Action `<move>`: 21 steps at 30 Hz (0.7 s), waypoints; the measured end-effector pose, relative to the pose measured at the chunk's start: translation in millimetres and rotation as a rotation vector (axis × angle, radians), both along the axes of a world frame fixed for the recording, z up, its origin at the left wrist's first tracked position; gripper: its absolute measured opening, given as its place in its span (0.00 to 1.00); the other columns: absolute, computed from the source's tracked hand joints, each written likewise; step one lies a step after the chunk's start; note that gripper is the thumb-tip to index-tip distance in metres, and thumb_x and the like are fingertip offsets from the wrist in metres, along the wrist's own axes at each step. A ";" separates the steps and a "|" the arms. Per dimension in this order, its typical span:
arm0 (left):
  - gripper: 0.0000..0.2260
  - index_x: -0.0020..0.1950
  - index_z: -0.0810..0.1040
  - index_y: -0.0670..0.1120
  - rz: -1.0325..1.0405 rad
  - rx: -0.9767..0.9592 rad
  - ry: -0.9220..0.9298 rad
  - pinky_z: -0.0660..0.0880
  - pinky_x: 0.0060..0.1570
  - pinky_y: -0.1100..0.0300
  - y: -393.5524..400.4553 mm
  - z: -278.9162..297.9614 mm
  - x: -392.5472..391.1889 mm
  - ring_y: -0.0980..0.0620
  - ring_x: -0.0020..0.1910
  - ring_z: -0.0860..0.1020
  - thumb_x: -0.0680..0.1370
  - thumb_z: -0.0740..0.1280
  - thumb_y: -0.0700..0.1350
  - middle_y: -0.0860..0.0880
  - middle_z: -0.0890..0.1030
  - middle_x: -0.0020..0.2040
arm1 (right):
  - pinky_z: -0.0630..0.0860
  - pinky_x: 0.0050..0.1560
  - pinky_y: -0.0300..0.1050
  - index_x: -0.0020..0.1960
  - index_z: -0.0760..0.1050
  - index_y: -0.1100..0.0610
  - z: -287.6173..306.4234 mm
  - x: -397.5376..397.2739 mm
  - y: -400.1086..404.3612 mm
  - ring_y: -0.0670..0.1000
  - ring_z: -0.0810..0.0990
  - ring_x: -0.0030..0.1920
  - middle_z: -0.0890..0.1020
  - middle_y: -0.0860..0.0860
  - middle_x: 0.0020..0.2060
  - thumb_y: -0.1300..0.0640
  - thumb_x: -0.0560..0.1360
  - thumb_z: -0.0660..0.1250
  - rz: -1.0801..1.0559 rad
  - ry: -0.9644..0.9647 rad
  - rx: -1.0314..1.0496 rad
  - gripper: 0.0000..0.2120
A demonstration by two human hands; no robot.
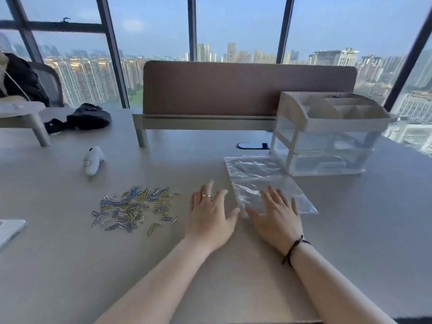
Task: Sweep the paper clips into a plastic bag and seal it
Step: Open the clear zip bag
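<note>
A loose heap of blue, yellow and silver paper clips (136,206) lies spread on the grey table, left of centre. A clear plastic bag (254,174) lies flat to the right of the middle. My left hand (209,218) is flat with fingers apart, palm down, between the clips and the bag's left edge, and holds nothing. My right hand (277,217) is spread palm down over the bag's near end; whether it presses the bag I cannot tell.
A clear drawer organiser with a beige top tray (327,136) stands behind the bag. A brown divider panel on a shelf (247,90) runs along the back. A white controller (93,160) lies beyond the clips. A black bag (86,118) sits far left, a white edge (10,230) at left.
</note>
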State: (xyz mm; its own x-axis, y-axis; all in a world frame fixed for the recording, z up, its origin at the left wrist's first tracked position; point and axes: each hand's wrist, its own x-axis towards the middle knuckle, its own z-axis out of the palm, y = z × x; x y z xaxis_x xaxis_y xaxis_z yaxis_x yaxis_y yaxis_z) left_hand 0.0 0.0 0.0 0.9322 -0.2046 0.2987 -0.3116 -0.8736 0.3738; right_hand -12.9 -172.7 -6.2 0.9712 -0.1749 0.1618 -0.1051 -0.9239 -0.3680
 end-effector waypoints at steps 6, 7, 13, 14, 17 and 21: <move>0.25 0.76 0.66 0.51 -0.010 -0.059 0.153 0.52 0.78 0.47 -10.8 -1.3 0.7 0.43 0.80 0.52 0.81 0.59 0.59 0.46 0.56 0.81 | 0.52 0.75 0.58 0.58 0.81 0.44 -2.9 4.5 -5.0 0.52 0.63 0.75 0.76 0.47 0.69 0.44 0.78 0.58 -0.069 -0.069 -0.083 0.16; 0.25 0.75 0.66 0.50 -0.016 -0.053 0.159 0.52 0.78 0.47 -11.6 -4.3 4.9 0.43 0.80 0.52 0.81 0.59 0.59 0.46 0.57 0.81 | 0.56 0.73 0.57 0.52 0.83 0.47 -5.1 6.0 -4.8 0.52 0.68 0.72 0.81 0.47 0.63 0.47 0.77 0.60 -0.065 -0.124 -0.122 0.14; 0.16 0.56 0.83 0.53 -0.095 -0.144 0.048 0.65 0.71 0.51 -10.0 -10.5 8.1 0.47 0.73 0.67 0.81 0.59 0.58 0.48 0.77 0.69 | 0.69 0.48 0.49 0.37 0.81 0.54 -7.1 1.9 -2.7 0.58 0.80 0.43 0.83 0.51 0.36 0.53 0.74 0.64 -0.100 -0.539 -0.130 0.11; 0.17 0.52 0.83 0.52 -0.108 -0.207 0.053 0.69 0.65 0.54 -8.6 -8.8 7.1 0.48 0.67 0.72 0.82 0.58 0.58 0.49 0.82 0.61 | 0.69 0.44 0.49 0.37 0.80 0.54 -6.1 0.3 -1.5 0.58 0.79 0.41 0.83 0.51 0.36 0.52 0.75 0.64 -0.101 -0.599 -0.086 0.11; 0.22 0.37 0.76 0.53 -0.119 -0.478 0.166 0.72 0.46 0.56 -2.9 -3.9 2.9 0.53 0.42 0.77 0.80 0.54 0.66 0.55 0.79 0.36 | 0.70 0.38 0.48 0.39 0.77 0.57 -2.5 -3.7 3.2 0.57 0.77 0.38 0.80 0.51 0.34 0.53 0.77 0.64 -0.007 -0.744 0.022 0.11; 0.28 0.54 0.84 0.44 -0.170 -0.991 0.338 0.78 0.45 0.60 3.9 2.5 3.2 0.56 0.40 0.83 0.77 0.60 0.68 0.52 0.85 0.41 | 0.69 0.31 0.47 0.40 0.74 0.56 5.5 -28.3 27.7 0.53 0.76 0.31 0.77 0.48 0.32 0.52 0.79 0.62 0.174 -0.789 0.059 0.11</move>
